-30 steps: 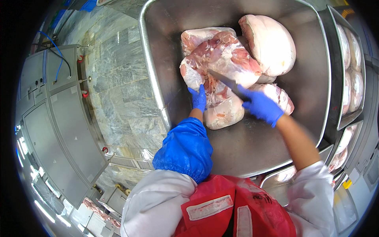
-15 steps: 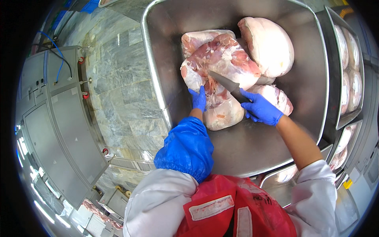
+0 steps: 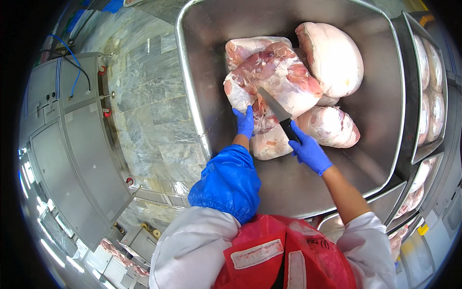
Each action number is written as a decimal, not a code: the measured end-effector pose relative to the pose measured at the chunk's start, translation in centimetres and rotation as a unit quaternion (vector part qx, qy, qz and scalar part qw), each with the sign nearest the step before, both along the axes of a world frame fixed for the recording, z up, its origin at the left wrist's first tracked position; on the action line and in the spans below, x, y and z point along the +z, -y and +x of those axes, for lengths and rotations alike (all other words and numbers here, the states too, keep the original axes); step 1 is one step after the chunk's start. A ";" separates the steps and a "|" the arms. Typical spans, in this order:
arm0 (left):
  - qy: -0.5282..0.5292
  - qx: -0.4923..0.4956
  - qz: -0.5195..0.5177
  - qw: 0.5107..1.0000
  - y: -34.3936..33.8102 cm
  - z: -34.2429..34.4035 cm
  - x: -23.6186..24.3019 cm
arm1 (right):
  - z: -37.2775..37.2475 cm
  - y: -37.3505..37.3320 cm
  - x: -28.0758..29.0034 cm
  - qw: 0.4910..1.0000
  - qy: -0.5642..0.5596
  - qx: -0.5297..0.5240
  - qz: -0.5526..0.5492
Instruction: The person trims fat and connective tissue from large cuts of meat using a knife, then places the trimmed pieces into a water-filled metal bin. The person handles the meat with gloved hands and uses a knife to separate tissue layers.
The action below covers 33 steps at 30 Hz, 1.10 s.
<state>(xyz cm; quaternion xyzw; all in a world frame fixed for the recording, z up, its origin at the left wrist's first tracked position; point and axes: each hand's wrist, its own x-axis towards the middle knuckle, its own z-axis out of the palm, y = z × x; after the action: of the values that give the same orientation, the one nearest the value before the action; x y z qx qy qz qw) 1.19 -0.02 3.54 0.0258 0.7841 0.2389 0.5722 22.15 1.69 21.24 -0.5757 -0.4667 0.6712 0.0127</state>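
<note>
In a deep metal tub [image 3: 192, 91], a large raw cut of meat [image 3: 276, 72], red with pale fat, lies on top of other pieces. My left hand [image 3: 244, 123], in a blue glove, grips its near left edge, the fingertips partly hidden against the flesh. My right hand [image 3: 310, 150], also gloved in blue, is closed around the black handle of a knife [image 3: 274, 103]. The blade points up and left, its tip at the exposed red flesh near the middle of the cut. Whether the tip is sunk in cannot be made out.
A big rounded, pale-skinned cut [image 3: 337, 60] lies at the tub's far right, and a smaller piece [image 3: 331, 126] nearer me. Trays of meat [image 3: 428, 91] stand beyond the right rim. Grey metal cabinets [image 3: 84, 159] line the left, across a tiled floor [image 3: 149, 106].
My right hand has shifted down and slightly left, turning the knife steeper, with its tip still by the same red area. My left hand keeps its place on the meat. The view has shifted slightly.
</note>
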 end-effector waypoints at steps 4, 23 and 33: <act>-0.020 -0.020 -0.006 1.000 -0.2 -0.1 0.6 | 2.2 -4.4 1.9 0.945 0.074 0.268 0.170; -0.037 -0.001 0.009 0.999 -0.1 1.0 -0.1 | -0.2 -0.6 -1.8 0.871 0.210 0.360 0.259; -0.111 -0.071 0.031 0.991 0.4 0.1 -2.1 | -0.4 -1.6 -1.1 0.877 0.185 0.349 0.273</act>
<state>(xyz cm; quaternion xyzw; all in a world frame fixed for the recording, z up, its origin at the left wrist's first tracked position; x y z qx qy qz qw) 1.33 -0.38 1.47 0.1258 0.8312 0.2172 0.4960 21.72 3.31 20.16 -0.4627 -0.7958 0.3598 -0.1522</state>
